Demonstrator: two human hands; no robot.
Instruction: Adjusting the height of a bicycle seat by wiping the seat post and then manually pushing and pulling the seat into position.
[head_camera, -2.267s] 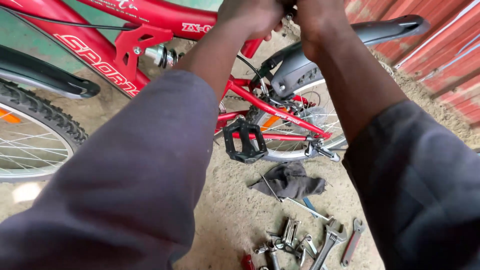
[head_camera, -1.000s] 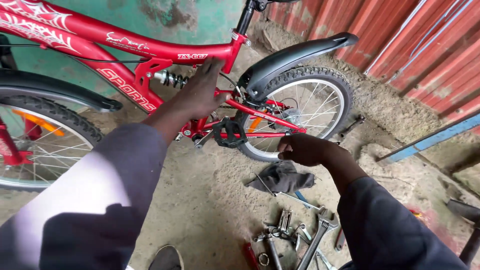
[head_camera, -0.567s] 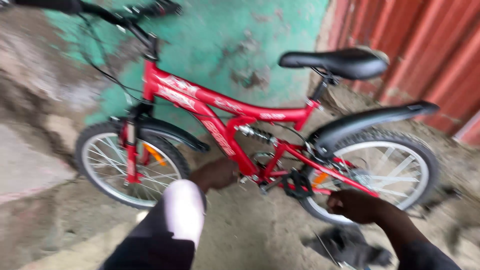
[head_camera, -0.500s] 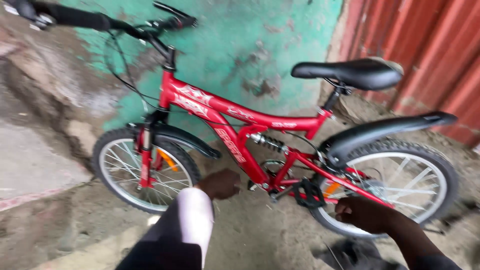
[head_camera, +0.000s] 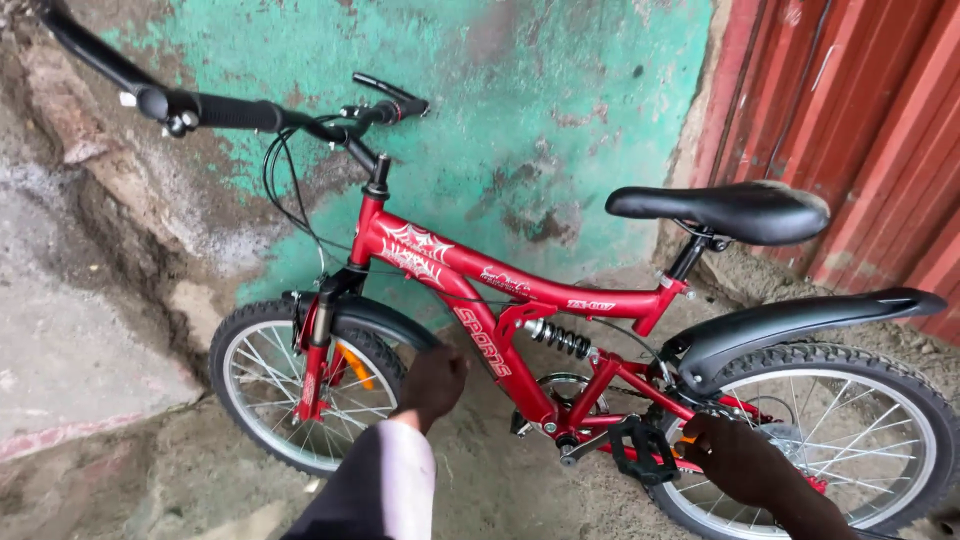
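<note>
A red bicycle with a black saddle and black handlebars stands upright against a green wall. My left hand hovers beside the front wheel, fingers curled, close to the lower frame tube; I cannot tell if it touches. My right hand is down by the black pedal and the rear wheel, fingers closed near the crank; what it grips is hidden.
A peeling green wall stands behind the bicycle. Red corrugated metal sheeting fills the right side. A rough concrete step rises at the left. The ground is dirt.
The view has risen from the tools on the ground to the whole bicycle. My hands have come off the saddle area down to the front wheel and pedal.
</note>
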